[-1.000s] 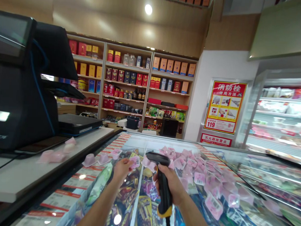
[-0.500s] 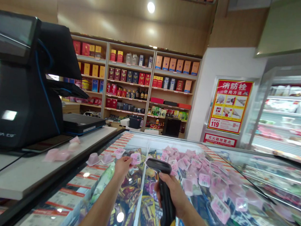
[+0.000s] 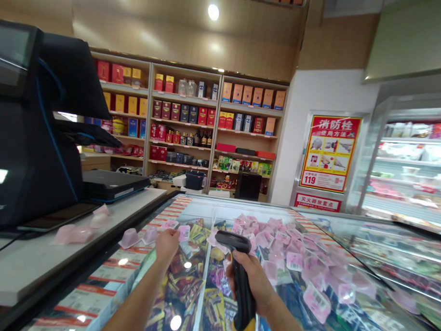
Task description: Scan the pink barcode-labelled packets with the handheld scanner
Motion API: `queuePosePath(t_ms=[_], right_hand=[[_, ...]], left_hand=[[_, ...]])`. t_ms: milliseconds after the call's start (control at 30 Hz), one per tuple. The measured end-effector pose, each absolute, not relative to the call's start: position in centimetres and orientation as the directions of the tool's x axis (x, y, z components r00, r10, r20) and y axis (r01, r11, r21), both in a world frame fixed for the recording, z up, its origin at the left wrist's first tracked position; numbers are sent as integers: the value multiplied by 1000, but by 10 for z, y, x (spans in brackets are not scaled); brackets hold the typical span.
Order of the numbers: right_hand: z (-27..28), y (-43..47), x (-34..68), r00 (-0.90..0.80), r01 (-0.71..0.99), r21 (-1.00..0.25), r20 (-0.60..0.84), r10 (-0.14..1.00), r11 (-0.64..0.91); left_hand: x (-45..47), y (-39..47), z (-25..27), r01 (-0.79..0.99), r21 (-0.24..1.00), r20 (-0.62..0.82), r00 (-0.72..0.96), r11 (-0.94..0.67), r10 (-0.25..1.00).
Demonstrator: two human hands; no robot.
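Observation:
My right hand (image 3: pixel 254 282) is wrapped round the black and yellow grip of a handheld barcode scanner (image 3: pixel 243 282), its head tilted toward the left. My left hand (image 3: pixel 167 243) pinches a small pink plastic cup (image 3: pixel 184 233) with a barcode label facing me. Close beside that hand, other pink cups (image 3: pixel 130 238) stand on the left edge of the glass top. A large heap of similar pink cups (image 3: pixel 293 243), many with barcode labels, lies on the glass to the right of the scanner.
Under the glass top of the freezer (image 3: pixel 198 285) lie packaged goods. At left, a black checkout terminal (image 3: pixel 29 144) stands on a white counter (image 3: pixel 21 269) with several pink cups (image 3: pixel 73 233). Behind are shelves of boxes (image 3: pixel 184 113), a red fire-hydrant poster (image 3: pixel 329 152) and a lit display fridge (image 3: pixel 412 167).
My left hand has moved left with the pink cup, closer to the cups at the left edge. The scanner stays nearly in place. The whole view has shifted slightly.

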State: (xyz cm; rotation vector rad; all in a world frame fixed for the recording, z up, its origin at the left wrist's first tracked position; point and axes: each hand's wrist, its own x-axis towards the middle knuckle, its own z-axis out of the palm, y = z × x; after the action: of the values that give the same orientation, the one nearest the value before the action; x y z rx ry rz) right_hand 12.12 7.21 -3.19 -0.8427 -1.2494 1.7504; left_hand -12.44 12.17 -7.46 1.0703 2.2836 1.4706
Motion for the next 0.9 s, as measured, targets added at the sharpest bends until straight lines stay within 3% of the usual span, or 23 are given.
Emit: queuePosePath(t_ms=[233,467,733,900], right_hand=[[-36,81,130,-442,-255,-952,-41,896,-169],[-32,87,132,-359,-239,-958,-67,931,-161],[-34,98,145,-282,-279,-951,-54,958,-135],[-33,99,145,-274,-278,-947,-85,958,-163]], left_hand=[[-150,123,-62,675,611,250,-660,413,708],[-171,121,-62,723,505,330,-667,471,668],[-133,113,-47,790,504,487,-594,349,641],[-72,141,-58,814,563,425,-435,144,794]])
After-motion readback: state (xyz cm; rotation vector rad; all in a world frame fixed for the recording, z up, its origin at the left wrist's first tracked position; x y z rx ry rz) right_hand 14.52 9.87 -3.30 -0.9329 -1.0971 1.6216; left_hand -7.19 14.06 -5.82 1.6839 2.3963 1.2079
